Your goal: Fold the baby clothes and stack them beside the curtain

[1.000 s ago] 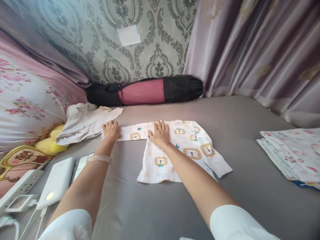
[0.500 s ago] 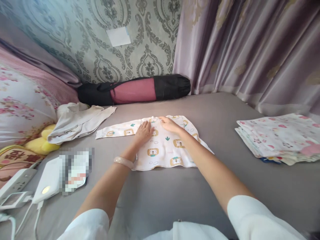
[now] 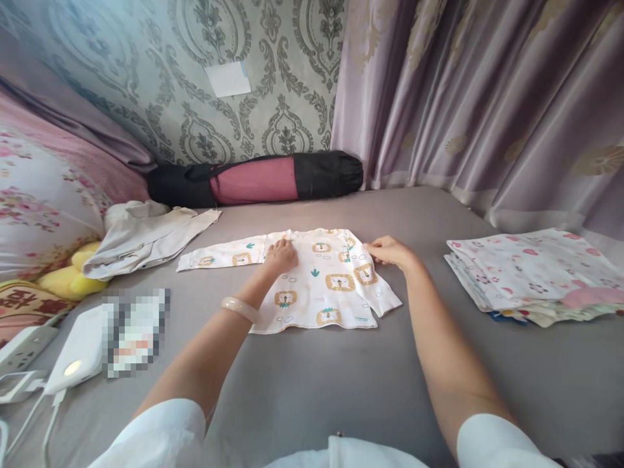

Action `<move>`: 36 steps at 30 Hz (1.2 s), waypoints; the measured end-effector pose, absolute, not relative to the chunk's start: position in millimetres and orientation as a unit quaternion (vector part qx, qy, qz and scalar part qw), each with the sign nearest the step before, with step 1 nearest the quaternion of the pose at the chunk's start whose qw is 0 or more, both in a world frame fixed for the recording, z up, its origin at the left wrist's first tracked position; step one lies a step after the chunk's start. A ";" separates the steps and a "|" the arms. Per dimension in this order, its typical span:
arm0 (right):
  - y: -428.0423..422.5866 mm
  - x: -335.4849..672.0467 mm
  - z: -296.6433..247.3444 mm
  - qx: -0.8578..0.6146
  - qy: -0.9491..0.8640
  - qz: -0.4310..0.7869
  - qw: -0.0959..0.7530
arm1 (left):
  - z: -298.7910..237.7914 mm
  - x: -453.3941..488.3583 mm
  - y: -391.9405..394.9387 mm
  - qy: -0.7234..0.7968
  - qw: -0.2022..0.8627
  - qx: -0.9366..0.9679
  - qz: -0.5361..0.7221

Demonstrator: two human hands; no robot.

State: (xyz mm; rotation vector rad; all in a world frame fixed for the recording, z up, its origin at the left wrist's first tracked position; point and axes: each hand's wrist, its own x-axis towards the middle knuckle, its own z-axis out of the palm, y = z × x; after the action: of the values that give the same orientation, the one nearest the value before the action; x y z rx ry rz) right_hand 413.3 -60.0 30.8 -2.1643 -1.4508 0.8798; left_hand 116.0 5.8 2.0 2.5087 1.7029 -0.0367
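A small white long-sleeved shirt (image 3: pixel 316 296) printed with yellow lion faces and green leaves lies spread on the grey bed sheet. One sleeve stretches straight out to the left; the other slants down toward me on the right. My left hand (image 3: pixel 281 255) rests on the shirt near its left shoulder, palm down, fingers laid on the cloth. At the outer edge of the right sleeve, my right hand (image 3: pixel 390 252) pinches the fabric between thumb and fingers.
Folded printed cloths (image 3: pixel 531 270) are stacked at right. On the left lie pale garments (image 3: pixel 151 240), a yellow plush (image 3: pixel 73 273), a white power bank (image 3: pixel 82 348) with cables, a blurred-out object (image 3: pixel 139 335) and a power strip (image 3: pixel 24 351). A black-and-pink rolled bag (image 3: pixel 256 179) lies along the wall.
My right hand has moved from the shirt's collar area out to the right sleeve and gripped its edge. More of that sleeve shows. The left hand stays near the left shoulder.
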 end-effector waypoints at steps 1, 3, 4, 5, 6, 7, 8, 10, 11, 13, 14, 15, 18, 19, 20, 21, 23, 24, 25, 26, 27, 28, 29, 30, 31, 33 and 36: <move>-61.4 414.1 29.3 -0.770 -0.519 0.332 0.165 | 3.2 123.9 5.5 0.541 0.064 0.838 0.001; -64.3 414.1 28.6 -0.759 -0.525 0.362 0.130 | 2.6 142.7 5.3 0.483 0.089 0.870 0.049; -65.8 414.0 28.9 -0.753 -0.529 0.374 0.118 | 1.1 153.3 5.4 0.450 0.104 0.883 0.077; -67.2 414.4 29.3 -0.748 -0.532 0.381 0.107 | -0.6 164.5 5.6 0.422 0.120 0.893 0.102; -68.6 415.1 29.9 -0.740 -0.541 0.387 0.100 | -2.5 175.9 5.8 0.400 0.139 0.898 0.121; -70.1 416.1 30.5 -0.729 -0.555 0.388 0.100 | -4.0 187.3 6.1 0.384 0.155 0.900 0.138; -71.6 417.1 31.2 -0.715 -0.573 0.386 0.109 | -5.1 198.4 6.3 0.371 0.167 0.901 0.151; -74.3 418.6 33.0 -0.683 -0.604 0.382 0.152 | -5.4 218.5 6.4 0.344 0.178 0.906 0.172; -75.2 418.7 34.1 -0.668 -0.610 0.386 0.182 | -4.9 227.2 6.4 0.326 0.180 0.911 0.180; -75.6 417.9 36.1 -0.644 -0.600 0.409 0.240 | -3.0 241.3 6.5 0.285 0.184 0.920 0.196; -75.0 417.4 36.8 -0.638 -0.589 0.419 0.266 | -2.1 246.8 6.7 0.268 0.189 0.923 0.202; -74.1 417.2 37.3 -0.635 -0.580 0.422 0.287 | -1.4 251.2 7.2 0.255 0.196 0.924 0.205; -71.7 420.6 37.9 -0.642 -0.566 0.408 0.319 | -1.7 260.0 9.4 0.264 0.234 0.912 0.211; -71.8 423.4 38.2 -0.647 -0.564 0.406 0.314 | -2.5 262.0 10.2 0.282 0.250 0.899 0.221; -72.7 426.9 38.8 -0.652 -0.562 0.410 0.303 | -3.8 263.7 11.0 0.305 0.268 0.882 0.239; -74.3 431.2 39.8 -0.656 -0.558 0.420 0.287 | -5.2 265.5 11.6 0.333 0.286 0.859 0.264; -79.4 440.9 43.1 -0.655 -0.551 0.453 0.250 | -8.7 268.8 12.4 0.387 0.319 0.801 0.326; -82.7 446.0 45.4 -0.649 -0.552 0.469 0.233 | -10.6 270.3 12.5 0.409 0.335 0.768 0.361; -86.1 450.9 48.0 -0.642 -0.554 0.482 0.222 | -12.7 271.8 12.3 0.426 0.351 0.734 0.395; -89.5 455.3 50.7 -0.637 -0.555 0.489 0.215 | -14.8 273.0 11.9 0.438 0.367 0.702 0.425; -92.8 459.3 53.5 -0.635 -0.556 0.492 0.214 | -17.1 274.0 11.2 0.446 0.383 0.673 0.449; -95.7 462.6 56.2 -0.636 -0.554 0.491 0.218 | -19.4 274.9 10.3 0.449 0.402 0.649 0.465; -98.1 465.2 58.8 -0.642 -0.545 0.488 0.228 | -21.7 275.5 9.3 0.448 0.421 0.630 0.475; -99.9 467.2 61.0 -0.652 -0.531 0.483 0.245 | -23.6 276.0 8.1 0.445 0.440 0.614 0.481; -101.0 468.6 62.9 -0.664 -0.513 0.473 0.269 | -25.1 276.3 7.0 0.438 0.458 0.601 0.486; -100.9 470.2 65.4 -0.695 -0.467 0.436 0.331 | -26.2 276.7 5.0 0.415 0.490 0.582 0.499; -96.0 469.5 66.9 -0.740 -0.378 0.360 0.425 | -24.1 276.1 3.4 0.378 0.526 0.572 0.503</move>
State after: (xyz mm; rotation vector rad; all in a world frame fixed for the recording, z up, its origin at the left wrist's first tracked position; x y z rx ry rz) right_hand 469.5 -96.0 66.9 -1.8492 -0.9449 0.8994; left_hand 276.1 3.4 -24.1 1.3677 0.9049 1.2028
